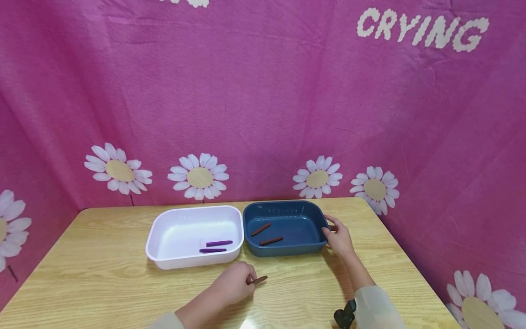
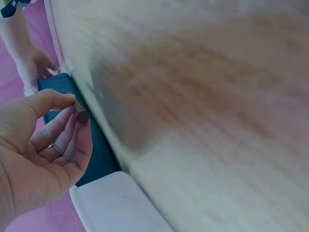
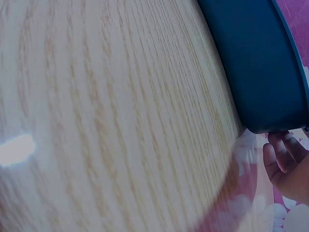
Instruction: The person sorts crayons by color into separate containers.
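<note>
The left hand (image 1: 234, 285) hangs low over the near middle of the bench (image 1: 102, 274), knuckles up, forearm coming in from about seven o'clock. Its thumb and fingers are curled together and pinch a short brown stick (image 1: 259, 279) at one end; the free end pokes out toward three o'clock, just above the wood or perhaps brushing it, which the head view does not settle. In the left wrist view the same stick (image 2: 82, 117) shows end-on as a dark round tip clamped between thumb and fingertips (image 2: 84, 137), the palm cupped toward the camera.

The right hand (image 1: 339, 238) reaches forward from the sleeve at about five o'clock, wrist fairly straight. Its fingers rest against the right end of the blue tub (image 1: 287, 249), the thumb hooked at the rim; the right wrist view shows the fingers (image 3: 282, 154) bent and tucked up by the tub's lower corner, so it holds the tub's edge.

At twelve o'clock from the left hand stands the white tub (image 1: 164, 256), and the blue tub sits touching its right side. Two purple sticks (image 1: 216, 246) lie side by side on the white tub's floor toward its near right corner. Two brown sticks (image 1: 265, 234) lie in the blue tub, left of its middle, angled and slightly apart.

Behind the bench hangs a pink cloth (image 1: 263, 100) printed with white daisies and the word CRYING at the upper right.
</note>
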Motion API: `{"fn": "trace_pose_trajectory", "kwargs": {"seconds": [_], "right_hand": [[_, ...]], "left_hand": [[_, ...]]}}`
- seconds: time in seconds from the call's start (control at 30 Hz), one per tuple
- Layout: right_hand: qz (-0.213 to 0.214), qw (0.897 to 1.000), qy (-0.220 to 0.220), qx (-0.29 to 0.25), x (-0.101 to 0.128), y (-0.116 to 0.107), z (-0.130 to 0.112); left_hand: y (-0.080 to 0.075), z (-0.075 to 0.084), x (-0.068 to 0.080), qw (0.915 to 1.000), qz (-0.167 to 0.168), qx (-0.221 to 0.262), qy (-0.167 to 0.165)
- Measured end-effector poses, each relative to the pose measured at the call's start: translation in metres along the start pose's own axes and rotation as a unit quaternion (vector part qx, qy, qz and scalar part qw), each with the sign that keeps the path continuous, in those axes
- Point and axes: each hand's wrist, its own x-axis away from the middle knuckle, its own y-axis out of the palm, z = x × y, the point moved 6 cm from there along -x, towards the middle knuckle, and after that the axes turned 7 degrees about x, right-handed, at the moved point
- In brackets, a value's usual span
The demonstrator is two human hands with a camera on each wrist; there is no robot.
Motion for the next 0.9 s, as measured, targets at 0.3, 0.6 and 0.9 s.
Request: {"fn": "trace_pose_trajectory", "kwargs": {"seconds": [0.3,0.6,0.9], "right_hand": [[0.001,1.000,-0.002,0.005,0.000,0.000,0.001],[0.001,1.000,0.001,0.000,-0.001,0.000,0.002],[0.003,1.000,-0.002,-0.002,-0.002,0.000,0.003]], "left_hand": [[-0.019,0.012,-0.015,0.9999,0.005,0.014,0.006],[-0.035,0.021,-0.027,0.9998,0.013,0.011,0.012],[-0.040,0.023,-0.036,0.9998,-0.007,0.010,-0.016]]}}
